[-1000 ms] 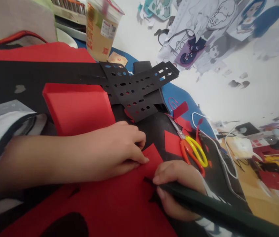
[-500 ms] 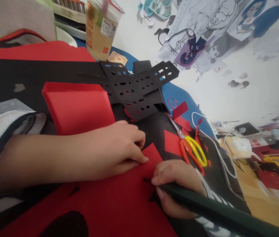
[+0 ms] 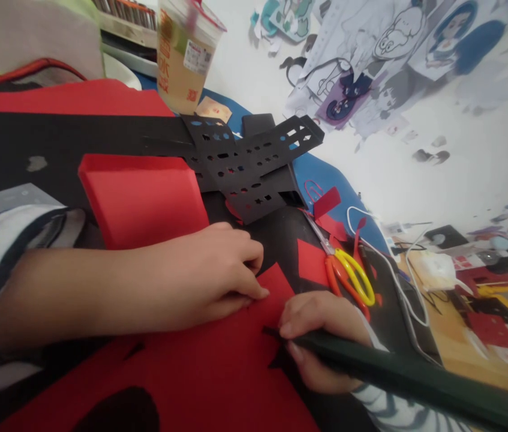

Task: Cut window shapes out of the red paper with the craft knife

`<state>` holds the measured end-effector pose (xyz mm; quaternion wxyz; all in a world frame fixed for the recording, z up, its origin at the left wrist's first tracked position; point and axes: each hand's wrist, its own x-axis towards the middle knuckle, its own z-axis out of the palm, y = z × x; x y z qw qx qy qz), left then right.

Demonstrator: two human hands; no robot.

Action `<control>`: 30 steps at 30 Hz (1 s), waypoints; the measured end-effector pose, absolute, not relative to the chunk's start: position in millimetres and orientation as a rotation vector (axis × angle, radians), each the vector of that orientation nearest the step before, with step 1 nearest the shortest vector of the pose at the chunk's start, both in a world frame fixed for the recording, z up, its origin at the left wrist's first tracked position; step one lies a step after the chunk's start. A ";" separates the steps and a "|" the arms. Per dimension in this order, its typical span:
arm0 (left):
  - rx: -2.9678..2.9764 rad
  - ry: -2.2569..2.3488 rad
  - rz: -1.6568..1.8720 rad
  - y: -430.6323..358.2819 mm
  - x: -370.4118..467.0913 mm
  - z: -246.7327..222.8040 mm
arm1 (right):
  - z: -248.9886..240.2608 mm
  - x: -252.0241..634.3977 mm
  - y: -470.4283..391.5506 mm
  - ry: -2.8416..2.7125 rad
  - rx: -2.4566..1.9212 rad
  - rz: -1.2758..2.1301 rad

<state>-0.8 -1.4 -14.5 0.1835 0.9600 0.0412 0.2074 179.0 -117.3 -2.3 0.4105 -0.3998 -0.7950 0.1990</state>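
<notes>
A large sheet of red paper [image 3: 218,360] with cut-out holes lies in front of me on a black surface. My left hand [image 3: 227,270] rests on its upper edge, fingers curled together and fingertips pressing the paper down. In my right hand [image 3: 321,336] is a dark green pen-like tool [image 3: 393,372], gripped near its narrow dark tip. The tip meets the red paper beside a small dark cut-out; I cannot tell whether it is a blade or a pen point. Behind my left hand stands a folded red paper piece [image 3: 146,198].
A black card piece with many punched shapes [image 3: 249,165] lies behind. Scissors [image 3: 348,276] with yellow and orange handles are on the right among red scraps [image 3: 312,261]. A drink cup [image 3: 186,60] stands at the back, near the wall with drawings. A white cable [image 3: 415,300] runs along the right.
The view has shifted very slightly. Both hands stay in nearly the same place, with the tool's tip a touch farther right on the red paper.
</notes>
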 end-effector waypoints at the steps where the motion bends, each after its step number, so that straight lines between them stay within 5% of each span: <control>1: 2.707 0.116 0.587 -1.3 -0.9 -14.6 | -2.0 179.5 -117.2 -2.026 -0.989 0.508; 14: 2.702 0.112 0.570 -1.4 -1.0 -12.9 | -4.9 181.4 -116.2 -2.121 -0.949 0.599; 21: 2.598 0.268 0.470 -8.6 -8.5 -2.3 | -14.4 193.8 -110.1 -1.392 -1.190 0.570; 30: 2.604 0.277 0.589 -15.6 -12.3 11.3 | -7.9 185.8 -105.3 -1.288 -1.422 0.653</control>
